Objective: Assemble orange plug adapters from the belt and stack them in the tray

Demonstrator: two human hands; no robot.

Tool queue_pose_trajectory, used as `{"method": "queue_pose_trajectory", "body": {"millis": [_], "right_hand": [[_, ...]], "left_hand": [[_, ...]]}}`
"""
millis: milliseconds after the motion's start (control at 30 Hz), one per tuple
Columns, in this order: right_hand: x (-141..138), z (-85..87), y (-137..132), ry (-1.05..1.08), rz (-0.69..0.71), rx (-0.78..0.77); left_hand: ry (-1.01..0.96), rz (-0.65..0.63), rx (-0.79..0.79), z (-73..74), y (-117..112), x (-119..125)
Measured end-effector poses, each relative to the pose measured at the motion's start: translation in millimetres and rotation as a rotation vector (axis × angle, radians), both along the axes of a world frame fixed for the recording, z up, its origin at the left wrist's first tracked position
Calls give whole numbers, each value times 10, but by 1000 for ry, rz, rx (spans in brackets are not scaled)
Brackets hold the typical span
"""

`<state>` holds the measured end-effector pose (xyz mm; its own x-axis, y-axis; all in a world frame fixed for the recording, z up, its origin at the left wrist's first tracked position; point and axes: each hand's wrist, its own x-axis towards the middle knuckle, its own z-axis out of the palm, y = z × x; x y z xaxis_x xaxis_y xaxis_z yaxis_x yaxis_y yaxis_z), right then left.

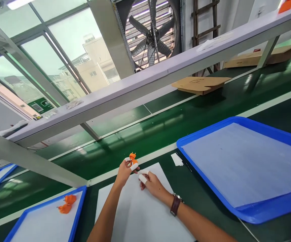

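Note:
A small orange figurine (pixel 133 158) with dark marks is pinched in my left hand (pixel 125 172), above the far edge of a white sheet (pixel 137 215). White finger covers wrap some fingertips of both hands. My right hand (pixel 153 184) is just to the right and a little lower, with its fingers curled and the thumb close to the index finger. Whether a small thing sits between those fingers, I cannot make out. A dark-strapped watch (pixel 176 204) is on the right wrist. Two orange pieces (pixel 67 203) lie in the blue-rimmed tray (pixel 77 215) at the left.
A large blue tray (pixel 251 215) lined with white paper is at the right. Small white paper pieces (pixel 177 159) lie beside it. Beyond the green table stands a raised shelf (pixel 145 79); a flat cardboard box (pixel 201 84) lies beneath it. A big fan (pixel 151 35) is at the back.

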<state>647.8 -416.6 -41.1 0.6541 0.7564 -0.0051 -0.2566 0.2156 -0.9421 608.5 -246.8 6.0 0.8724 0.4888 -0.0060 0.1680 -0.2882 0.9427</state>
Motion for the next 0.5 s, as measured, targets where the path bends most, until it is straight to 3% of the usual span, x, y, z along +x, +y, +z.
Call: {"method": "queue_pose_trajectory", "body": {"millis": [133,233,400,500], "right_hand": [[88,85,-54,116,-3,22],[89,123,-102,110,49,8],[22,194,-156,20,97,-8],[-21,256,-179,-58,119,10]], "left_hand": [[58,-105,-71,17,-306,-580],[68,-104,-85,-23,-421,-863],[74,-111,-226,-102,-488,-1072],[2,-22,-255,-153,-520,-1108]]}}
